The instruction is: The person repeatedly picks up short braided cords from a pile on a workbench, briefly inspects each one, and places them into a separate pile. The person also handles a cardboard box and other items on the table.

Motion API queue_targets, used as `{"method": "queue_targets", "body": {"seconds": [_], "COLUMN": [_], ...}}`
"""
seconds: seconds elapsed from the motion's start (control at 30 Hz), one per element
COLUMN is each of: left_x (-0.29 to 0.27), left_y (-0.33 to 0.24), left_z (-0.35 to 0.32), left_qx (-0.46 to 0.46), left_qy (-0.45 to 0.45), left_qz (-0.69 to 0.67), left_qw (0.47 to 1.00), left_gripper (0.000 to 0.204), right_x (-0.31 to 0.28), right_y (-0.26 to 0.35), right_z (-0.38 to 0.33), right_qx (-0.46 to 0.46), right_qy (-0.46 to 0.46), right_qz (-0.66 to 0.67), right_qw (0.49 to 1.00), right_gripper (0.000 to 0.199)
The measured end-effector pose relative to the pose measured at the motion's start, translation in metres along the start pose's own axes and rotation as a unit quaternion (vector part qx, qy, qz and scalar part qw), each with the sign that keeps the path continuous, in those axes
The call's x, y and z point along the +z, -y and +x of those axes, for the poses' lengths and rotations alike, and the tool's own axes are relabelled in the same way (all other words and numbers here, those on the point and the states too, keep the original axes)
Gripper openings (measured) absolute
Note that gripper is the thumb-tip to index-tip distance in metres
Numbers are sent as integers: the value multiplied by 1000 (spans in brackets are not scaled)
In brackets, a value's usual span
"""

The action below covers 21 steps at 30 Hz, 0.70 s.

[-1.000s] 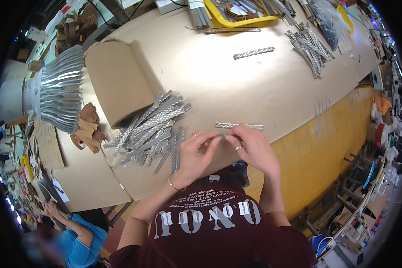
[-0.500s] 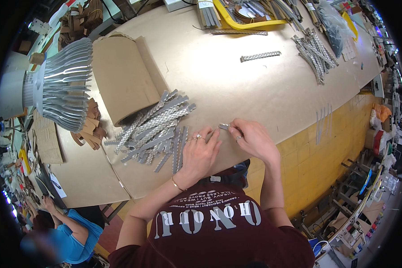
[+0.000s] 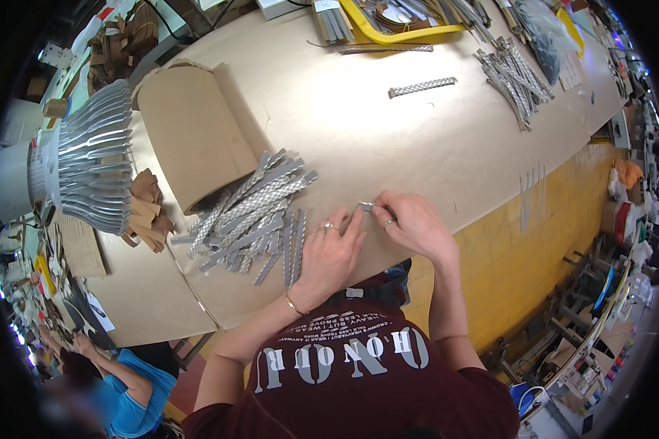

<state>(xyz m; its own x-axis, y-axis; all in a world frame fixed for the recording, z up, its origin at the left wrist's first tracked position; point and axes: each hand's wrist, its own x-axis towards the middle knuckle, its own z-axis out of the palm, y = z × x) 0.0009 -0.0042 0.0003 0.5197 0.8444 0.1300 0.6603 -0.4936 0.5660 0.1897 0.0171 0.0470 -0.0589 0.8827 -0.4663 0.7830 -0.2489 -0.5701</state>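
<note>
Right at frame centre, the left hand point(image 3: 333, 252) and right hand point(image 3: 416, 225) pinch what looks like a small metal strip point(image 3: 365, 207) between fingertips, just right of the strip pile point(image 3: 252, 219).

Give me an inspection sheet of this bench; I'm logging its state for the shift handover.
Surface: brown paper-covered table.
Job's things: small metal strip piece pinched between left hand and right hand; pile of metal strips beside the left hand.
Clutter: cardboard roll, finned metal part, single strip, second strip pile, yellow tray.
Grippers: both hands closed on the piece.
Cables: nothing seen.
Surroundings: another person in blue at lower left.
</note>
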Motion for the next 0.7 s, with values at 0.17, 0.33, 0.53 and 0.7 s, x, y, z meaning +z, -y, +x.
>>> {"method": "queue_targets", "body": {"seconds": [0.17, 0.33, 0.53, 0.7], "left_x": [3, 4, 4, 2], "left_y": [-3, -10, -15, -16], "left_z": [2, 2, 4, 4], "left_qx": [32, 42, 46, 42], "left_qy": [10, 34, 52, 71], "left_qz": [78, 174, 196, 194], "left_qw": [996, 983, 978, 977], "left_gripper": [42, 44, 46, 47], "right_x": [3, 4, -6, -6], "right_y": [0, -6, -11, -10], "right_z": [-2, -11, -19, -17], "right_qx": [8, 38, 70, 73], "right_qy": [-17, -78, -74, -74], "right_qz": [10, 37, 34, 53], "right_qw": [1000, 996, 994, 993], "right_gripper": [20, 21, 22, 21]}}
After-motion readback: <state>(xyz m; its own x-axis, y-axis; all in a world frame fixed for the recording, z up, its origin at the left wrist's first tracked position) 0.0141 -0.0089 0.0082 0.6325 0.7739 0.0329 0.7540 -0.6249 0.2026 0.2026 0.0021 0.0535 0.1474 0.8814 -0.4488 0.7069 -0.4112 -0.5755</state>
